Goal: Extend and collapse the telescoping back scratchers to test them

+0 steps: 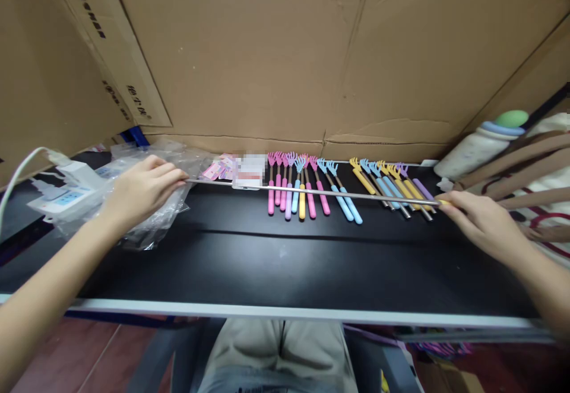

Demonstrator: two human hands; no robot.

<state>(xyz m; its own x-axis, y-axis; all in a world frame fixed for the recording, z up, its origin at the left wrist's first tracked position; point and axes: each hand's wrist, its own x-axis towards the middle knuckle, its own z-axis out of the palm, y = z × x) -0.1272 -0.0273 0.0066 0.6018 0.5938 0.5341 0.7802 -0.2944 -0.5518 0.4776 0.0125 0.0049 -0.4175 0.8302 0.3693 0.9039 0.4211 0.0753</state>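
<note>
A long thin telescopic back scratcher is stretched out level above the black table, its metal rod bare along its length. My left hand is closed round its left end, which the fingers hide. At the other end my right hand grips it, with a bit of yellow showing at the fingertips. Behind and below the rod lies a row of short back scratchers with pink, purple, blue and yellow claws and handles. A second group of back scratchers lies further right, nearer my right hand.
Clear plastic bags lie under my left hand, beside a white power strip with plugs. Pink printed cards and a small white box sit at the back. A white bottle leans at right. Cardboard walls the rear.
</note>
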